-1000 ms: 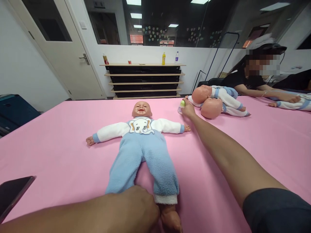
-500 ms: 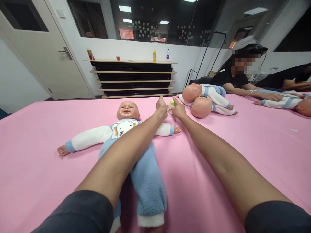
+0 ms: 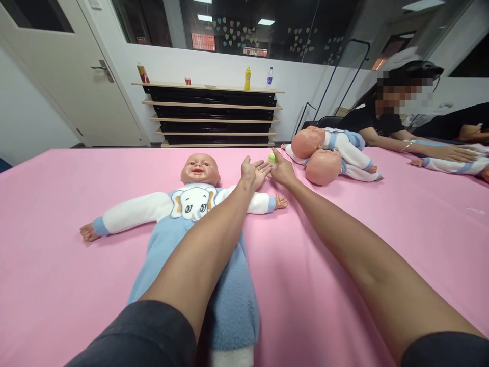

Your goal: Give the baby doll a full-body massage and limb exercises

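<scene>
My right hand (image 3: 283, 171) is closed around a small bottle with a rounded green cap (image 3: 272, 157); most of its body is hidden by the fingers. My left hand (image 3: 255, 172) is open, palm up with fingers stretched toward the bottle. Whether its fingertips touch the bottle, I cannot tell. Beneath my left arm a baby doll (image 3: 200, 171) lies on its back, arms spread, in a white and blue outfit with an elephant face on the chest. One of its hands rests just below my two hands.
Two more dolls (image 3: 324, 165) lie together on the pink table (image 3: 53, 204), right of my hands. Beyond them a person (image 3: 376, 122) reaches over another doll (image 3: 445, 164). A shelf unit (image 3: 214, 104) with bottles on top stands against the far wall.
My left hand has opened out and turned palm up beside the bottle. The view has shifted slightly. The other person's hand has moved along their doll.
</scene>
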Demonstrator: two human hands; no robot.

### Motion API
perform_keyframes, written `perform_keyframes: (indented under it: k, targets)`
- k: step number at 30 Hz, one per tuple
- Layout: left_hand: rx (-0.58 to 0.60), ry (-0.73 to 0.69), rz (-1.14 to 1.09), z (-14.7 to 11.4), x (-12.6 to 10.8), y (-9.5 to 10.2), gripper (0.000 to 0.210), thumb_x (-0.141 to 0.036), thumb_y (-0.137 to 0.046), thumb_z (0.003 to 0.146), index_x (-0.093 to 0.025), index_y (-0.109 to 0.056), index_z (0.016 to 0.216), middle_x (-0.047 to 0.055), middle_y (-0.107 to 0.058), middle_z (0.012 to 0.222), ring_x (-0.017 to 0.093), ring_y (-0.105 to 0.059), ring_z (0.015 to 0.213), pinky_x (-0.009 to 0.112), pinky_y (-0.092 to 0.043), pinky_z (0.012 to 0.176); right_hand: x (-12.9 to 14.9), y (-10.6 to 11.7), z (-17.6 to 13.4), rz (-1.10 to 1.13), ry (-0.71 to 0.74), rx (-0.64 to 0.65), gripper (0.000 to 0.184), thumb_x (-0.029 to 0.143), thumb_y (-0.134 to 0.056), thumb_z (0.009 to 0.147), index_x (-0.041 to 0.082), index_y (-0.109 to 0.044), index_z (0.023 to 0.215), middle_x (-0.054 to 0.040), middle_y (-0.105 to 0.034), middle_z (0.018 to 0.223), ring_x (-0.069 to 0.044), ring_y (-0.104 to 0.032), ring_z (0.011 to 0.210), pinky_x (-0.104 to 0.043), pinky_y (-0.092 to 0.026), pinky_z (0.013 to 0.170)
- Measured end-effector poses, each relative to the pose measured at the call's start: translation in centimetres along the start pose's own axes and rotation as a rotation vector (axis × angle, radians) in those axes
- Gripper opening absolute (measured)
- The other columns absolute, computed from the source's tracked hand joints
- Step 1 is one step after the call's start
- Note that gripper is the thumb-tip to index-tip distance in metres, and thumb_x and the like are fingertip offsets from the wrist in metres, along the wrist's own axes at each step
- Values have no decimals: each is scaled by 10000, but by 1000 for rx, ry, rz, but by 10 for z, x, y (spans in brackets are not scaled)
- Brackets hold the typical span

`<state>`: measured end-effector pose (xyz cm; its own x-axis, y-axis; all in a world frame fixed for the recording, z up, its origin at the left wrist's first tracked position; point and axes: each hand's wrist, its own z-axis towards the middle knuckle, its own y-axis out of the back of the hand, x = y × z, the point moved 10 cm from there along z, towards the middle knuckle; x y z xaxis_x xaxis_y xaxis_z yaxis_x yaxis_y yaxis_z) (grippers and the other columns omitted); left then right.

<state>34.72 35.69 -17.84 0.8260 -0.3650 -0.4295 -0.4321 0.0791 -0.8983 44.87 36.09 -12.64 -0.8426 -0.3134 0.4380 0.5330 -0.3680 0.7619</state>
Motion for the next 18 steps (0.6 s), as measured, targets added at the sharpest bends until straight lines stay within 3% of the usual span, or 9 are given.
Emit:
perform_keyframes:
  k: [3, 5, 9, 11, 16, 18]
  targets:
    - [-25, 15, -10, 0, 4, 5, 805, -562, -328, 858, -13, -234, 1439, 281, -367, 1386, 297, -464, 1275, 420, -470, 984, -1, -2, 0, 2, 1, 47, 877, 285, -539, 754, 204, -109, 1514, -100, -529, 1306, -279, -565, 1078, -411, -460, 944]
    - [-29, 26, -19, 1, 6, 7, 799, -565, -318, 860, -19, -236, 1438, 282, -366, 1384, 302, -461, 1277, 429, -474, 975, 0, 2, 2, -3, 35, 41, 944, 282, -562, 713, 170, -78, 1515, -114, -435, 1399, -296, -496, 1198, -431, -428, 1008]
    - [-16, 31, -23, 2, 7, 9, 822, -586, -315, 855, -12, -229, 1438, 288, -352, 1390, 312, -446, 1289, 423, -481, 967, 14, 16, 8, -72, 184, -37, 959, 279, -567, 680, 138, -103, 1508, -79, -137, 1548, -288, -160, 1431, -472, -205, 1176]
    - [-19, 28, -27, 2, 7, 10, 824, -592, -323, 852, -12, -241, 1432, 288, -356, 1385, 307, -446, 1290, 410, -483, 967, 21, 15, 7, -99, 262, -31, 935, 273, -543, 699, 143, -95, 1509, -54, -70, 1561, -265, -70, 1452, -481, -124, 1198]
    - [-11, 15, -40, 1, 7, 8, 817, -570, -326, 859, 8, -231, 1428, 299, -389, 1355, 310, -440, 1294, 419, -478, 967, 26, -5, 2, -126, 320, 118, 767, 196, -504, 724, 155, -297, 1462, -65, -194, 1537, -248, -150, 1438, -472, -139, 1201]
    - [-8, 16, -40, -2, 7, 7, 800, -560, -326, 862, 3, -240, 1425, 301, -384, 1360, 307, -445, 1291, 418, -480, 961, 27, -4, 4, -134, 306, 128, 776, 175, -502, 717, 155, -293, 1464, -71, -211, 1532, -254, -165, 1435, -498, -138, 1194]
